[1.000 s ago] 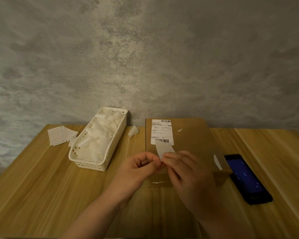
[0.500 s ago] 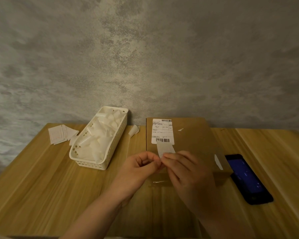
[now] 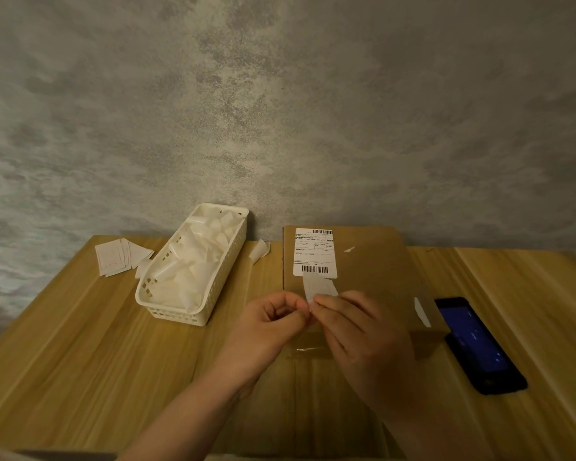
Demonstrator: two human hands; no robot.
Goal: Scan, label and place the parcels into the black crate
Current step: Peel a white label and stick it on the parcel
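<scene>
A flat brown cardboard parcel (image 3: 376,271) lies on the wooden table against the wall, with a white shipping label (image 3: 314,251) stuck at its upper left. Just above its near half, my left hand (image 3: 270,331) and my right hand (image 3: 356,337) meet fingertip to fingertip. Together they pinch a small white label (image 3: 317,287) that stands up between them. The black crate is not in view.
A white plastic basket (image 3: 193,314) full of white paper scraps stands left of the parcel. Loose label sheets (image 3: 113,259) lie at the far left, one scrap (image 3: 259,250) by the wall. A black phone (image 3: 476,344) with a lit blue screen rests right of the parcel.
The hands stay pinched on the small label in almost the same place. The label looks slightly more curled.
</scene>
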